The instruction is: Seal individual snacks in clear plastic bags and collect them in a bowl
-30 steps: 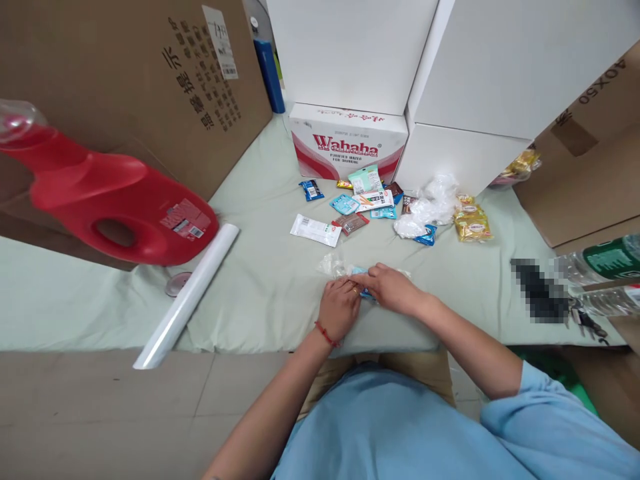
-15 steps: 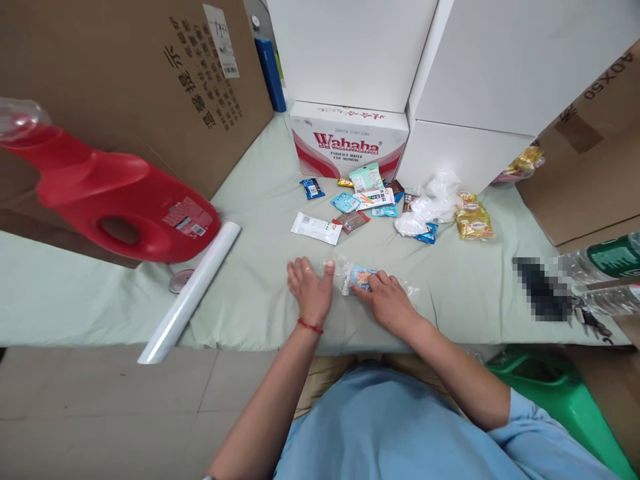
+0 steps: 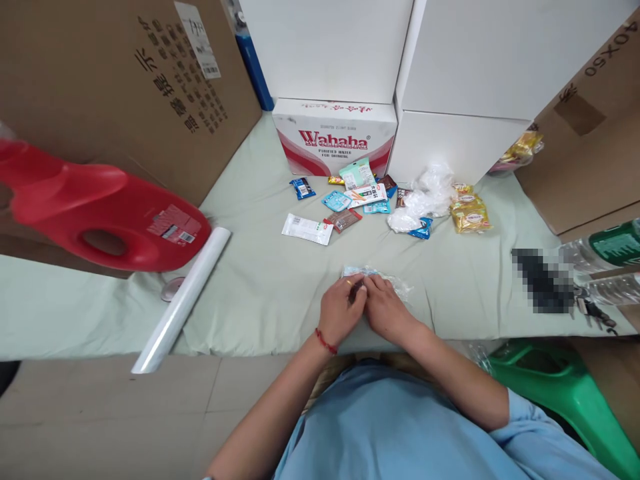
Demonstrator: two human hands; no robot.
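Observation:
A blue snack packet (image 3: 358, 271) in a clear plastic bag (image 3: 398, 285) lies on the cloth in front of me, its near part covered by my fingers. My left hand (image 3: 342, 308) is curled closed over the packet's left end, thumb and fingers bent together. Right beside it, my right hand (image 3: 388, 308) has its fingers closed on the packet too, and the fingertips of both hands meet. Exactly what each fingertip pinches is hidden. Farther back lie a white sachet (image 3: 307, 229), a brown sachet (image 3: 343, 220) and several other small snack packets.
A white film roll (image 3: 183, 300) and a red detergent bottle (image 3: 105, 213) lie at left. Behind stands a Wahaha carton (image 3: 335, 139). A crumpled clear bag (image 3: 425, 197) and gold packets (image 3: 470, 212) lie back right; keys (image 3: 593, 310) and plastic bottles (image 3: 615, 241) at right.
My left hand has moved right from its open, flat pose beside the packet and closed at it. My right hand's fingers have drawn in to meet it. The view has shifted slightly.

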